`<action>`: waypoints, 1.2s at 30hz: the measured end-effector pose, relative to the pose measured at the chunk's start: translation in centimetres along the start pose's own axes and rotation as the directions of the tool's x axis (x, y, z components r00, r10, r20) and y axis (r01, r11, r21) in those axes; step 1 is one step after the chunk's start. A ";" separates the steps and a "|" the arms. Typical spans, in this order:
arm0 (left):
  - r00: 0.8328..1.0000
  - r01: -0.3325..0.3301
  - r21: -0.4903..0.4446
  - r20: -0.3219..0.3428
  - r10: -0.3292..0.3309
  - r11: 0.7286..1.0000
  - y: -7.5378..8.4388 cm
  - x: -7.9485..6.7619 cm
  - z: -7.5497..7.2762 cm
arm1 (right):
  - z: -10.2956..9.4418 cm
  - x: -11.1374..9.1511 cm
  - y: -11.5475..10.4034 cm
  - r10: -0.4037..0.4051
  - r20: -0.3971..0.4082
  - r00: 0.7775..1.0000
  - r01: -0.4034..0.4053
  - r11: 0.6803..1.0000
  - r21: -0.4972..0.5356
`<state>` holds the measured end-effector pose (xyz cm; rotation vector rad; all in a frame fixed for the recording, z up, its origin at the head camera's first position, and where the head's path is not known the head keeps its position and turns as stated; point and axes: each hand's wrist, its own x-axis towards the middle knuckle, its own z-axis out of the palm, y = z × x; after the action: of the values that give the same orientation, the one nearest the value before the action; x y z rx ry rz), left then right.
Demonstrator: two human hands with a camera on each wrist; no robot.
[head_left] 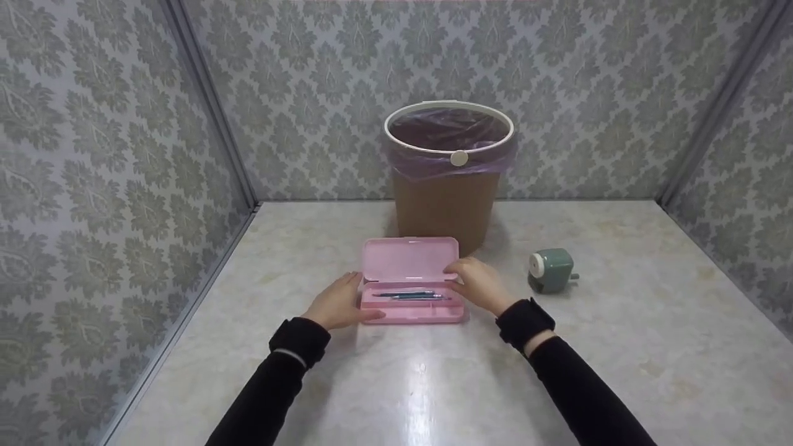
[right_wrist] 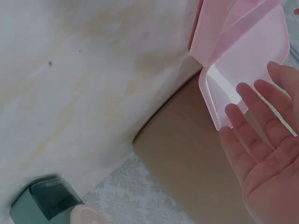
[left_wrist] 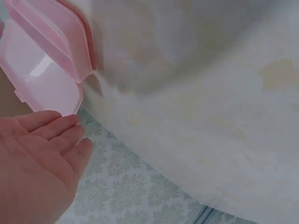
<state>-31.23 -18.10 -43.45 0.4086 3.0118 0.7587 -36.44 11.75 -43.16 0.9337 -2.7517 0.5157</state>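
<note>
A pink pencil case (head_left: pixel 446 316) stands with its lid (head_left: pixel 409 260) raised in the middle of the table. Several thin pencils (head_left: pixel 412 296), blue-green and grey, lie inside its base. My left hand (head_left: pixel 337 303) is at the case's left side, fingers extended by the lid hinge and thumb over the front left part. My right hand (head_left: pixel 480 284) is at the right edge, its slightly bent fingers spread over the lid's edge. In the right wrist view, the fingertips (right_wrist: pixel 232 108) overlap the lid's rim. Neither hand grips anything.
Behind the case stands a tall brown bin (head_left: pixel 443 204) with a white rim and a purple liner (head_left: pixel 421 162). To the right sits a green pencil sharpener (head_left: pixel 554 271) with a crank. Patterned panels (head_left: pixel 328 93) enclose the table (head_left: pixel 297 248) at the back and sides.
</note>
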 end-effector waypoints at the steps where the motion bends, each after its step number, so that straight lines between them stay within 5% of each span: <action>1: 1.000 -0.009 -0.009 -0.002 0.009 1.000 0.0 0.0 0.2 | 0.3 0.1 0.0 -0.019 0.001 1.000 0.019 1.000 0.007; 7: 0.999 -0.054 -0.042 -0.006 0.053 0.998 0.1 0.0 1.5 | 1.6 0.2 -0.6 -0.083 0.018 0.996 0.083 0.996 0.045; 14: 0.994 -0.109 -0.091 -0.015 0.108 0.990 -0.3 0.7 2.5 | 2.9 1.0 -1.2 -0.057 0.066 0.996 0.056 0.998 0.025; 22: 0.999 -0.053 -0.101 0.008 0.054 0.993 -0.1 0.8 2.4 | 3.9 1.7 -1.4 -0.064 0.084 0.994 0.064 0.998 0.010; 36: 0.999 -0.022 -0.081 0.034 0.025 0.996 0.0 0.8 1.6 | 4.2 3.1 -1.8 -0.129 0.065 0.989 0.139 0.972 -0.190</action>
<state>-31.90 -17.15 -44.86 0.4512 2.9376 0.8620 -38.03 7.15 -45.64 1.0878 -2.6978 0.1989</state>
